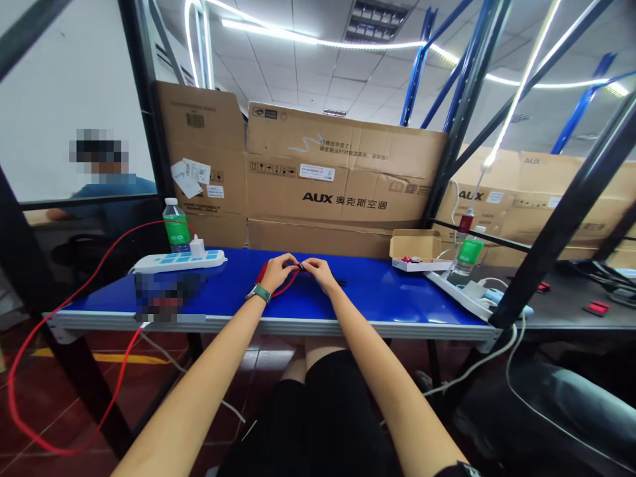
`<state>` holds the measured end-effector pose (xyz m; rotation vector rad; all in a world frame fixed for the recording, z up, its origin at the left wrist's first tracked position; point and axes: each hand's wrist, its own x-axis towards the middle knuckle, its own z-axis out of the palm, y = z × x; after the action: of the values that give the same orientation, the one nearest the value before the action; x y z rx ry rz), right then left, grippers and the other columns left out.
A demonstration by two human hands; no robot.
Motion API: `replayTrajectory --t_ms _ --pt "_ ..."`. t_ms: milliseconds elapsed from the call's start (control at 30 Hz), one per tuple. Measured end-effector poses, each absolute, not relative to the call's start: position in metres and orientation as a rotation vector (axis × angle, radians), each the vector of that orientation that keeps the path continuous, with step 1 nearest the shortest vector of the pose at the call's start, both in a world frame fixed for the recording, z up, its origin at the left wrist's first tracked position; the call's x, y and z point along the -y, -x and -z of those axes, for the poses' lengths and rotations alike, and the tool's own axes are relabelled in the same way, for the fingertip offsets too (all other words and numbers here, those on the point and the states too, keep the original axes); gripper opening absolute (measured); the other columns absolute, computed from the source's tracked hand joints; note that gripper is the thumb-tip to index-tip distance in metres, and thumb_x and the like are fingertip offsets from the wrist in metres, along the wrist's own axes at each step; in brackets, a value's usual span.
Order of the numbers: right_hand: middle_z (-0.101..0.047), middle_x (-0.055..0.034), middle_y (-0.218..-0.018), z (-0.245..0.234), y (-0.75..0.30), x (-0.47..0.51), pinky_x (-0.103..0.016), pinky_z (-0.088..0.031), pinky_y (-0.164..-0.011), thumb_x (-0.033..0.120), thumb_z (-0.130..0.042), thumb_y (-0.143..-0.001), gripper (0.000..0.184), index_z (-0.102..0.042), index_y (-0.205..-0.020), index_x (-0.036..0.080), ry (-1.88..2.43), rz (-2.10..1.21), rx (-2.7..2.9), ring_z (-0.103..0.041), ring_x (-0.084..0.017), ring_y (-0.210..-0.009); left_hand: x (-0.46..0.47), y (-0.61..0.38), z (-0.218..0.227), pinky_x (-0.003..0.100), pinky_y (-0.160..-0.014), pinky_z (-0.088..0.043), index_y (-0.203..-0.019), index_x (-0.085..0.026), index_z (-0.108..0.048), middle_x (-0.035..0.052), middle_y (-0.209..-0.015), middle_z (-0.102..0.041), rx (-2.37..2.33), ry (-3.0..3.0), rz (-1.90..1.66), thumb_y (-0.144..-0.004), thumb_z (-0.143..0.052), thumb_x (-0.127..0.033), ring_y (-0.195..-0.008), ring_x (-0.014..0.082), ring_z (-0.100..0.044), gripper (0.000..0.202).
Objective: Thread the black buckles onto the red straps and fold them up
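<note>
My left hand (278,270), with a watch on a green band (261,292) at the wrist, is closed in a pinch over the blue tabletop. A thin red strap (287,287) loops out beneath it and up to its fingertips. My right hand (319,270) is also closed, its fingertips meeting the left ones. Between them is a small dark piece (301,267) at the strap's end, too small to name. Just right of my right hand, a small black item (341,283) lies on the table, partly hidden by the wrist.
A white power strip (179,261), a green-labelled bottle (176,226) and a blurred-out object (169,295) are at left. At right are an open small box (416,255), another power strip (460,296) and a bottle (470,252). Cardboard (342,179) walls the back. A person (112,175) sits beyond.
</note>
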<state>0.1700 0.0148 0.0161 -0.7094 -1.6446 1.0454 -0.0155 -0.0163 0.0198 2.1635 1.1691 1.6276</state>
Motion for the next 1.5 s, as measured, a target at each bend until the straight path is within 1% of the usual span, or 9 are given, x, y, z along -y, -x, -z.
replayTrajectory --t_ms 200,367,533,667,867,1000,1267,1400,1500 --pt "-0.073 -0.0038 -0.08 -0.019 -0.167 -0.009 -0.025 -0.047 -0.063 0.055 -0.078 -0.069 0.042 -0.071 -0.086 0.017 0.689 -1.08 1.594 -0.069 -0.019 -0.077 0.019 0.017 -0.024 0.031 -0.081 -0.053 -0.089 -0.022 -0.078 0.0043 -0.091 -0.078 -1.199 -2.316 -1.732 -0.086 -0.065 -0.022 -0.085 0.0197 -0.071 0.013" --pt "-0.073 -0.0031 -0.084 -0.016 -0.163 -0.005 -0.025 -0.051 -0.061 0.056 -0.082 -0.069 0.048 -0.063 -0.095 0.02 0.671 -1.308 1.467 -0.072 -0.019 -0.074 0.018 0.015 -0.022 0.031 -0.08 -0.052 -0.091 -0.022 -0.076 0.0027 -0.091 -0.078 -1.23 -2.361 -1.676 -0.088 -0.062 -0.023 -0.083 0.0191 -0.071 0.014" --pt "-0.072 0.0009 -0.084 -0.017 -0.162 -0.004 -0.03 -0.058 -0.072 0.038 -0.09 -0.063 0.057 -0.053 -0.103 0.023 0.616 -1.439 1.335 -0.073 -0.016 -0.07 0.016 0.016 -0.02 0.03 -0.076 -0.05 -0.087 -0.02 -0.069 0.0032 -0.085 -0.075 -1.313 -2.323 -1.708 -0.087 -0.06 -0.02 -0.078 0.0191 -0.068 0.01" --pt "-0.071 0.0009 -0.09 -0.02 -0.162 -0.004 -0.033 -0.059 -0.075 0.034 -0.088 -0.067 0.056 -0.048 -0.105 0.025 0.54 -1.538 1.234 -0.075 -0.019 -0.077 0.011 0.018 -0.018 0.03 -0.074 -0.049 -0.09 -0.02 -0.065 0.0033 -0.087 -0.072 -1.343 -2.266 -1.796 -0.088 -0.057 -0.019 -0.077 0.0188 -0.066 0.009" --pt "-0.072 -0.0025 -0.091 -0.018 -0.163 -0.005 -0.026 -0.052 -0.057 0.04 -0.085 -0.072 0.049 -0.052 -0.105 0.024 0.579 -1.617 1.292 -0.066 -0.013 -0.061 0.006 0.019 -0.016 0.03 -0.074 -0.048 -0.09 -0.021 -0.06 0.0033 -0.087 -0.068 -1.362 -2.249 -1.788 -0.088 -0.054 -0.016 -0.077 0.019 -0.063 0.008" --pt "-0.073 -0.0041 -0.089 -0.017 -0.166 -0.004 -0.018 -0.037 -0.045 0.042 -0.083 -0.073 0.048 -0.055 -0.106 0.022 0.644 -1.573 1.404 -0.049 -0.007 -0.051 0.004 0.023 -0.016 0.033 -0.08 -0.047 -0.088 -0.021 -0.057 0.0051 -0.089 -0.066 -1.452 -2.196 -1.909 -0.087 -0.051 -0.013 -0.085 0.0219 -0.062 0.01" --pt "-0.063 0.0043 -0.072 -0.016 -0.166 -0.01 -0.017 -0.025 -0.042 0.044 -0.079 -0.067 0.045 -0.064 -0.103 0.022 0.633 -1.339 1.427 -0.033 -0.004 -0.046 0.006 0.034 -0.017 0.037 -0.086 -0.045 -0.09 -0.022 -0.052 0.0073 -0.093 -0.06 -1.793 -1.742 -2.221 -0.088 -0.049 -0.011 -0.092 0.0247 -0.059 0.012" --pt "-0.066 0.0012 -0.077 -0.015 -0.167 -0.018 -0.021 -0.033 -0.046 0.044 -0.068 -0.072 0.04 -0.068 -0.105 0.021 0.723 -1.132 1.402 -0.036 -0.007 -0.049 0.005 0.035 -0.016 0.038 -0.088 -0.045 -0.091 -0.022 -0.053 0.0076 -0.093 -0.061 -1.793 -1.753 -2.204 -0.089 -0.048 -0.011 -0.093 0.0245 -0.058 0.012" --pt "-0.069 -0.0003 -0.08 -0.018 -0.17 -0.017 -0.027 -0.049 -0.067 0.034 -0.06 -0.077 0.031 -0.074 -0.102 0.023 0.888 -0.843 1.53 -0.056 -0.015 -0.067 0.008 0.035 -0.017 0.038 -0.087 -0.045 -0.091 -0.022 -0.055 0.0074 -0.094 -0.061 -1.803 -1.735 -2.211 -0.088 -0.048 -0.011 -0.094 0.0243 -0.059 0.013"
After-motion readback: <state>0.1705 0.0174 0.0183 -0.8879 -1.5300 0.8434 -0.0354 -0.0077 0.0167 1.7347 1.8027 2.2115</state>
